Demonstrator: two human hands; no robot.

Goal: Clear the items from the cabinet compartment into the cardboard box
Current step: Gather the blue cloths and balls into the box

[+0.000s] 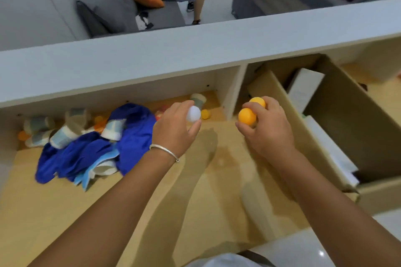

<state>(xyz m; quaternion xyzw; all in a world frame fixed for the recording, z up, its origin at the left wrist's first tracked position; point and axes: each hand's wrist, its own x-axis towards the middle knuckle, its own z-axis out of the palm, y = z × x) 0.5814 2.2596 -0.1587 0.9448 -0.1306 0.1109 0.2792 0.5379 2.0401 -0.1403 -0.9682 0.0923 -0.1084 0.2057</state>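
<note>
head: fingers (249, 106) pinching orange balls (247, 116)

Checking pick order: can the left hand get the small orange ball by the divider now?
Probably not yet: the path to the orange ball looks free, but the left hand already grips a white ball.

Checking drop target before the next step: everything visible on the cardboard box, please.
The cardboard box is plain brown corrugated card, open at the top, and stands at the right in front of the cabinet's right-hand compartment. One long flap leans out toward the right hand, which holds two orange balls beside it. Inside, white flat items lean against the near wall; the rest of the interior looks dark and mostly unfilled. The far corner is blurred.
</note>
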